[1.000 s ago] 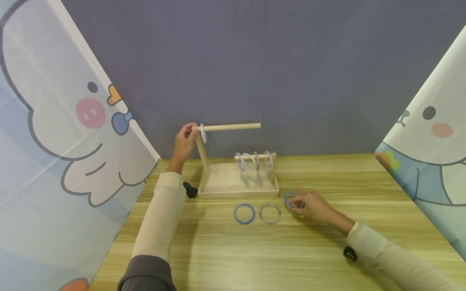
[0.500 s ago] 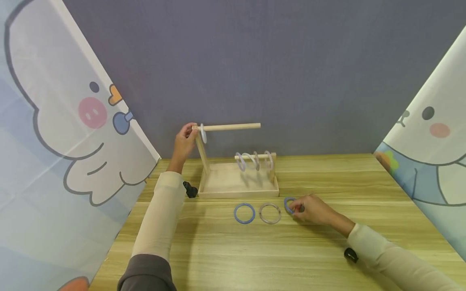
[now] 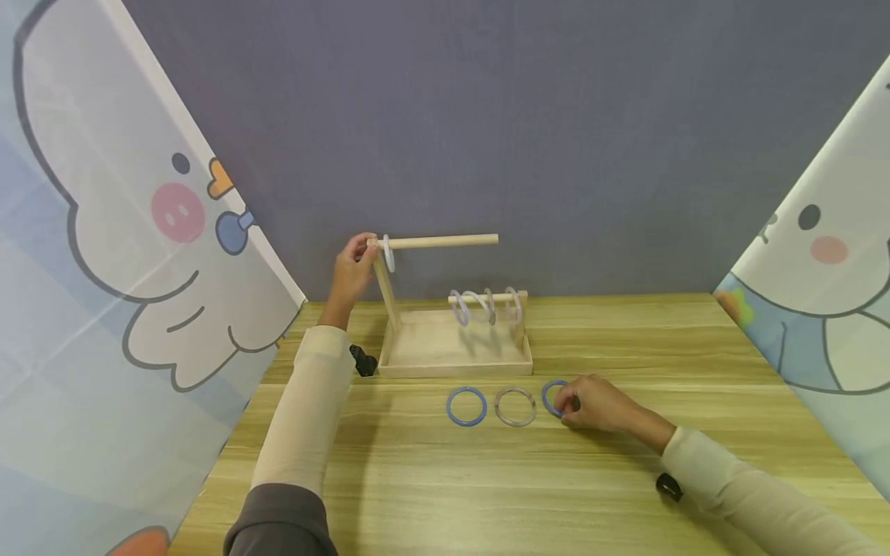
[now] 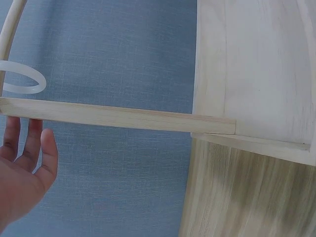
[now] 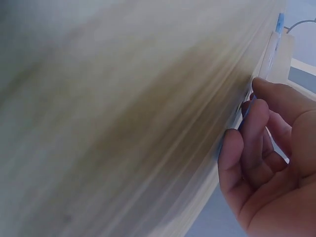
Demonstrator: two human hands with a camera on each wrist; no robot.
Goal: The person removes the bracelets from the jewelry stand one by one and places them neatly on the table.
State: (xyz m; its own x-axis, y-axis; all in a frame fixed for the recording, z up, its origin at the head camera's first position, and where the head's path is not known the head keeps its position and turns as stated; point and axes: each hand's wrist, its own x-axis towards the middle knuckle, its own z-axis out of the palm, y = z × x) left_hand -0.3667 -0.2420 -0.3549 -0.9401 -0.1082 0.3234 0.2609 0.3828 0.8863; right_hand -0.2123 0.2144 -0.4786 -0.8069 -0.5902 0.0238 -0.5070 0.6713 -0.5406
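Observation:
My left hand (image 3: 353, 266) holds the upper end of the tall post of a pale wooden bangle stand (image 3: 455, 371); in the left wrist view its fingertips (image 4: 35, 126) meet the post (image 4: 118, 114). A white bangle (image 3: 389, 255) hangs on the upper bar near that hand. Several pale bangles hang on the lower bar (image 3: 499, 299). At the stand's front right, my right hand (image 3: 601, 403) pinches the near right edge of a blue bangle (image 3: 547, 394) lying on the table. Another blue bangle (image 3: 467, 423) and a greyish bangle (image 3: 515, 424) lie flat to its left.
A small black object (image 3: 363, 361) sits by the stand's left side. A second black object (image 3: 669, 487) is beside the right cuff. Behind the wood-grain table (image 3: 487, 486) rises a grey-blue backing (image 3: 528, 139), with cartoon-printed sheets at both sides.
My right hand has lowered the blue bangle from tilted to flat on the table, shifting slightly toward the front. The left hand keeps its place on the stand.

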